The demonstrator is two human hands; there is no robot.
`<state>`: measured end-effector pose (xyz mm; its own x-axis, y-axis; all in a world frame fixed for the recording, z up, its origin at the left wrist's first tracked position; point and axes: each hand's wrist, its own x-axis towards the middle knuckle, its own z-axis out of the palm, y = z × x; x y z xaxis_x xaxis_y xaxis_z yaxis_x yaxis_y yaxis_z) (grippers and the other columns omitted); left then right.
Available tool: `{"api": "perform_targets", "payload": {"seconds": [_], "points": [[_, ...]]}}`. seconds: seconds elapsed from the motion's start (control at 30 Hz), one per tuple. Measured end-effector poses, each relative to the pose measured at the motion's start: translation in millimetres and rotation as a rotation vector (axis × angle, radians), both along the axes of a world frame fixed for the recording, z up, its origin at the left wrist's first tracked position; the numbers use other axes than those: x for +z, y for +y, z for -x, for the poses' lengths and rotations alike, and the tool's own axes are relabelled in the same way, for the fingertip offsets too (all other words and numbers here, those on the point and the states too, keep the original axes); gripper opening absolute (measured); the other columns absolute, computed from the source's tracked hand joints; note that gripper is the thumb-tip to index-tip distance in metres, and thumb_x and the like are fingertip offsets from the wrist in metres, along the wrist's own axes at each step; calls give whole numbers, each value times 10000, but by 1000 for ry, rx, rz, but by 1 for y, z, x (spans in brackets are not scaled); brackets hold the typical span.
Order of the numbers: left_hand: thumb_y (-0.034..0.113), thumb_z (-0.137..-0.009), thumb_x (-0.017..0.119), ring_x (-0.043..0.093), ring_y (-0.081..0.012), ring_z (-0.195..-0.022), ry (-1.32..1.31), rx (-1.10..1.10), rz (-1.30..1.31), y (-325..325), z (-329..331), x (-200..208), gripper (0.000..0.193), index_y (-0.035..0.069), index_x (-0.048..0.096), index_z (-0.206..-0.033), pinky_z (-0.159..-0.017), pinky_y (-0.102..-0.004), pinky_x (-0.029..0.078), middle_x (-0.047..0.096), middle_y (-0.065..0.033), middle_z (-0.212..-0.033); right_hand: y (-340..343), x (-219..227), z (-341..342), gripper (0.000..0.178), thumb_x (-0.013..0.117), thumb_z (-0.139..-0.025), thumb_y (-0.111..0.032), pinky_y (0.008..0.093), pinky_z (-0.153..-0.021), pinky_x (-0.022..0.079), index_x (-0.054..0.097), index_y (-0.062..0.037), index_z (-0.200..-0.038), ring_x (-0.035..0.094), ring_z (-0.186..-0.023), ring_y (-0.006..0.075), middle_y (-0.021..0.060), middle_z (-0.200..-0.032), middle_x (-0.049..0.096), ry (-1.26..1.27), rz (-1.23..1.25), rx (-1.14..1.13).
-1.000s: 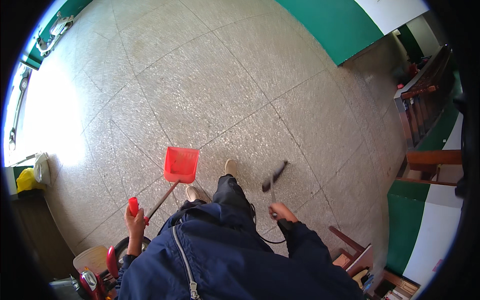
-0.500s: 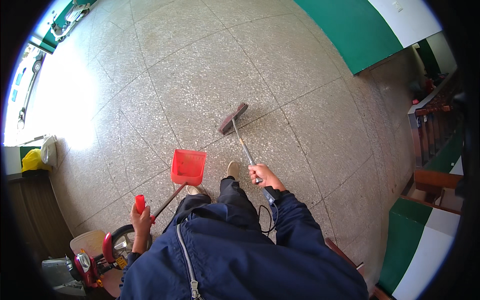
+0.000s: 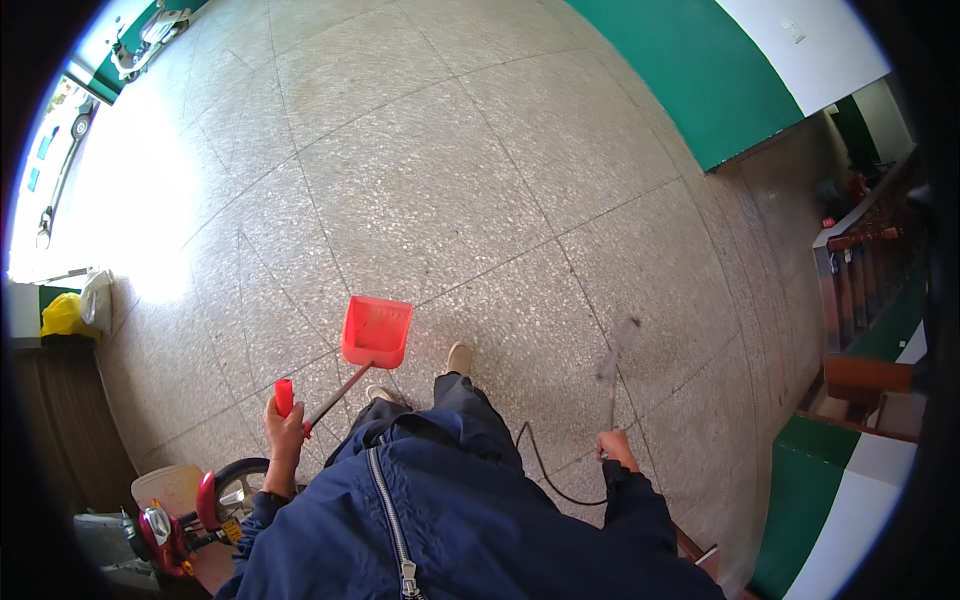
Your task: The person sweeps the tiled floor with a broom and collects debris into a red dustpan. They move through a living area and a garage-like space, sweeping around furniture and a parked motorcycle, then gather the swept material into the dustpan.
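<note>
My left hand (image 3: 284,432) is closed around the handle of a long-handled dustpan, whose red end sticks up above my fist. The red dustpan (image 3: 377,332) rests on the speckled floor just ahead of my feet, its mouth facing away from me. Out to the right, my right hand (image 3: 618,449) grips the stick of a broom (image 3: 617,350). Motion smears the broom's head, which is at or just above the floor to the right of my feet. A dark cable hangs in a loop near my right sleeve.
A red scooter (image 3: 162,530) stands close on my left, near a dark wooden cabinet (image 3: 75,410) with a yellow bag (image 3: 68,315). A green and white wall (image 3: 700,85) juts in at upper right. Wooden stair railings (image 3: 860,285) line the far right.
My right hand has swung the broom from ahead of my feet back and to the right. The dustpan and my left hand have barely moved.
</note>
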<state>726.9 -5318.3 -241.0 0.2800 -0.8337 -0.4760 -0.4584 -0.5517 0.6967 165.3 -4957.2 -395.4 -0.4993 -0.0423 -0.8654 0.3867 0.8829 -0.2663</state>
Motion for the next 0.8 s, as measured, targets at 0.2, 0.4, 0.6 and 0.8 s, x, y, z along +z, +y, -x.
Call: {"api": "perform_targets", "payload": {"seconds": [0.2,0.4,0.6,0.8], "points": [[90,-787,664,529,-112,-663,-85,-52,96,0,-16,-3,209,13,615,-975,-622,-293,458,592,-16,-766,29,-29,75,253,550,-759,-170,368,-451,428,582,-16,-561,596,-494,240,147,-533,579,-37,-180,600],[68,-800,628,490,-85,-650,-57,-28,92,-1,-19,15,172,29,598,-965,-586,-284,432,548,15,-758,-56,-81,90,185,633,-689,-168,387,-518,441,575,-33,-577,568,-530,284,156,-607,619,-192,334,398],[53,-813,619,485,-86,-677,-66,-60,218,0,-10,22,175,32,595,-985,-615,-273,426,542,13,-796,-190,-105,61,135,694,-571,-164,396,-520,494,616,-57,-540,639,-561,319,146,-611,634,460,628,1526],[60,-815,630,502,-91,-693,-122,21,69,-12,-31,9,203,20,600,-1012,-635,-271,434,546,9,-774,-295,-123,-38,78,580,-779,-17,427,-392,355,598,50,-744,584,-479,278,175,-566,571,-35,380,857]]}}
